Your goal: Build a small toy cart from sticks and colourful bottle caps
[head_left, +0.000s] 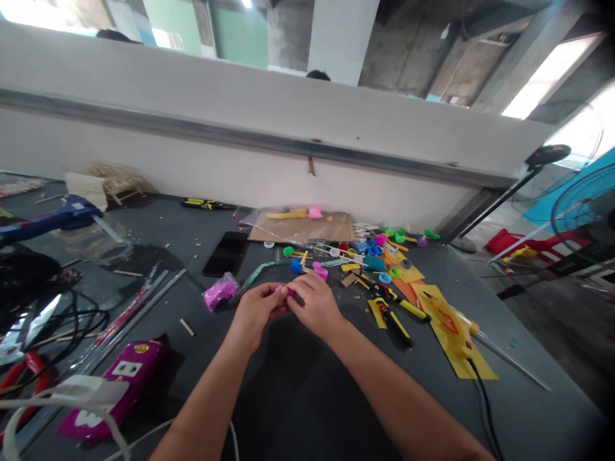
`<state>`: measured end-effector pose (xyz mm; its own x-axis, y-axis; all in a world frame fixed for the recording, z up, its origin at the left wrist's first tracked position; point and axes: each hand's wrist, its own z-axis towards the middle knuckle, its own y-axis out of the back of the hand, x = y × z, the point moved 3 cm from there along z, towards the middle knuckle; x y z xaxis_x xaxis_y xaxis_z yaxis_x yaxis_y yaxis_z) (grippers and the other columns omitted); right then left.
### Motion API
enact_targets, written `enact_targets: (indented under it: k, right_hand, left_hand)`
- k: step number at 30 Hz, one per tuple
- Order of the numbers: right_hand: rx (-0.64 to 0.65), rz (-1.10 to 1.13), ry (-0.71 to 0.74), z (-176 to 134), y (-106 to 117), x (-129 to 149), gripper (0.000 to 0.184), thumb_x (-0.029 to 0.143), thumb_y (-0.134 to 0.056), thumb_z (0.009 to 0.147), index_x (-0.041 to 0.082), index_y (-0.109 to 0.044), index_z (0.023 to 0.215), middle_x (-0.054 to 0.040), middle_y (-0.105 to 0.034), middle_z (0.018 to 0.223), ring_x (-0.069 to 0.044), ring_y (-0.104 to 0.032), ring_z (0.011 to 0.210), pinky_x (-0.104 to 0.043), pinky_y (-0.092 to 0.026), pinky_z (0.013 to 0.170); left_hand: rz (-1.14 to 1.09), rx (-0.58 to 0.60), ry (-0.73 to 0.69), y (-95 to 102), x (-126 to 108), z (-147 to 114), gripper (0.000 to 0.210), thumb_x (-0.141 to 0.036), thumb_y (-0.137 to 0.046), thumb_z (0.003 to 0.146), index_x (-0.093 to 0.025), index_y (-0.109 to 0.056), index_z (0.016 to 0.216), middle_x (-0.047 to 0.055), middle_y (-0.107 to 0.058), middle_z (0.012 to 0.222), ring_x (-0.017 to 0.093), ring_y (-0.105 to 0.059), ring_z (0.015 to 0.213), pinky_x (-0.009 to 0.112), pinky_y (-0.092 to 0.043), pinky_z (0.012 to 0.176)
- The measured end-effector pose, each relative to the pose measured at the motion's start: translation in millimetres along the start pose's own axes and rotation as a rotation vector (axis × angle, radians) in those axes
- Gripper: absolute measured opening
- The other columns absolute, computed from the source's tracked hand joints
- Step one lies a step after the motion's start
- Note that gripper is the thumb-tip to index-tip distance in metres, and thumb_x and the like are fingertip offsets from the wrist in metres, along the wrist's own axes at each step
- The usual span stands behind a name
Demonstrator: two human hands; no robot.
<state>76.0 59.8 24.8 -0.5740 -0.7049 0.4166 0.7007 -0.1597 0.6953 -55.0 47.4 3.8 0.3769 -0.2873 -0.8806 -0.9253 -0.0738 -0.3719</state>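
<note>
Pink piece (284,290), small and mostly hidden by the fingers, is located above the front part of the bench (288,397), between the two hands. The left hand (254,312) is pinching it from one side, with the thumb and the fingers bent. The right hand (318,304) is pinching it from the other side, and its fingers are also curled. The exact shape of the piece I cannot tell.

Near the left hand lies a clear bag (220,292) with pink material inside. Behind this bag is a black phone (225,253), which lies flat, and farther back there is a brown cardboard (307,228). Beyond the right hand, many small coloured parts are scattered. To the right of them, pliers with yellow and black handles (394,323) are lying near a yellow glue gun (449,323), which rests on a yellow sheet (480,370).
</note>
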Motion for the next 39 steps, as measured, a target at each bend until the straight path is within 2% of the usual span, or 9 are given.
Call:
enact_targets:
  k: [5,12,18,21,24,29,33,36,39]
  right_hand:
    - [0.049,-0.017,0.047,1,0,5,0.020,0.029,-0.050,0.088,0.019,-0.061,0.101,-0.0077,-0.064,0.094,-0.021,-0.053,0.091,-0.036,-0.042,0.085]
    - [0.078,-0.106,0.027,2,0,9,0.017,0.022,-0.046,0.087,0.018,-0.063,0.085,-0.0069,-0.064,0.082,-0.019,-0.053,0.083,-0.032,-0.041,0.080]
    - [0.109,0.028,-0.150,6,3,11,0.004,0.016,-0.057,0.073,0.019,-0.059,0.071,-0.0018,-0.060,0.071,-0.015,-0.052,0.073,-0.026,-0.039,0.068]
    - [0.211,0.317,-0.379,7,4,7,0.002,0.019,-0.060,0.069,0.018,-0.060,0.067,0.0017,-0.057,0.062,-0.010,-0.048,0.059,-0.023,-0.036,0.056]
    - [0.295,0.882,-0.630,6,4,6,0.009,0.026,-0.061,0.071,0.017,-0.058,0.068,0.0036,-0.054,0.058,-0.007,-0.040,0.047,-0.020,-0.030,0.044]
    - [0.217,1.457,-0.717,7,4,10,0.016,0.030,-0.066,0.073,0.018,-0.056,0.075,0.0020,-0.059,0.064,-0.005,-0.043,0.048,-0.016,-0.030,0.040]
    - [0.238,1.452,-0.782,5,-6,10,0.025,0.030,-0.069,0.072,0.018,-0.055,0.088,-0.0006,-0.064,0.069,-0.007,-0.050,0.050,-0.015,-0.036,0.040]
    - [0.234,1.428,-0.815,3,-14,9,0.029,0.033,-0.068,0.072,0.019,-0.050,0.090,-0.0025,-0.068,0.073,-0.008,-0.055,0.052,-0.017,-0.040,0.042]
    - [0.225,1.405,-0.809,0,-21,8,0.027,0.040,-0.063,0.075,0.019,-0.050,0.085,-0.0021,-0.067,0.071,-0.009,-0.056,0.051,-0.017,-0.039,0.041]
  left_hand:
    - [0.044,-0.050,-0.032,4.5,0,1,0.028,-0.033,-0.075,0.061,-0.011,-0.064,0.075,0.001,-0.064,0.063,0.010,-0.060,0.058,0.025,-0.052,0.064]
    - [0.157,-0.090,-0.049,5.1,-6,1,0.030,-0.034,-0.078,0.053,-0.013,-0.064,0.072,0.001,-0.065,0.064,0.013,-0.061,0.060,0.026,-0.051,0.063]
    - [0.363,-0.025,-0.099,6.7,-14,-1,0.019,-0.032,-0.071,0.059,-0.017,-0.065,0.068,-0.002,-0.063,0.060,0.013,-0.059,0.058,0.026,-0.050,0.060]
    - [0.526,0.006,-0.156,10.3,-19,-1,0.017,-0.032,-0.066,0.063,-0.018,-0.065,0.071,-0.001,-0.063,0.062,0.014,-0.059,0.059,0.026,-0.048,0.059]
    - [0.688,-0.102,-0.274,19.4,-27,0,0.019,-0.032,-0.062,0.064,-0.019,-0.066,0.077,0.000,-0.065,0.065,0.015,-0.060,0.060,0.026,-0.047,0.058]
    - [0.501,-0.346,-0.370,50.2,-47,-3,0.018,-0.021,-0.047,0.066,-0.018,-0.062,0.076,0.003,-0.063,0.075,0.018,-0.063,0.070,0.030,-0.050,0.065]
    - [1.033,-0.650,-0.439,77.6,-63,-9,0.028,-0.020,-0.042,0.068,-0.017,-0.066,0.082,0.008,-0.062,0.083,0.023,-0.061,0.080,0.036,-0.046,0.078]
    - [1.498,-0.636,-0.461,83.5,-60,-7,0.043,-0.027,-0.050,0.069,-0.012,-0.062,0.107,0.017,-0.058,0.101,0.031,-0.054,0.099,0.041,-0.040,0.087]
    - [1.638,-0.545,-0.377,86.4,-51,-2,0.043,-0.031,-0.050,0.073,-0.015,-0.062,0.111,0.017,-0.057,0.104,0.030,-0.056,0.096,0.038,-0.041,0.084]
